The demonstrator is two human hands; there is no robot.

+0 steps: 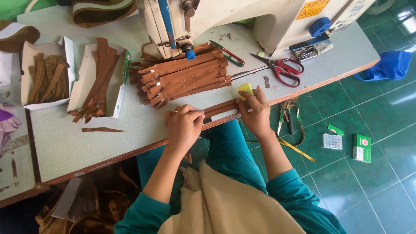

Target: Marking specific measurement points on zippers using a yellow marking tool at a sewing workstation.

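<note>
- Brown zipper (221, 108) lies flat along the near edge of the sewing table (86, 143), pinned at both ends by the hands.
- Left hand (183, 125): fingers curled down, pressing the zipper's left end; a small metal bit shows at the fingertips, too small to identify.
- Right hand (256, 112): fingers closed on the zipper's right end, with a yellow chalk block (245, 89) tucked at the fingertips.
- Just beyond the hands: stack of brown zippers (186, 78), reaching under the sewing machine (225, 17) head.
- Beyond the right hand: red-handled scissors (281, 67); small green-and-red thread snips (229, 54) near the stack.
- Well left of the left hand: two open white boxes (93, 82) of zippers, one loose brown strip (103, 129) in front of them.
- Right of the right hand, on the green tile floor: green cartons (361, 147), tape measure (294, 147).
</note>
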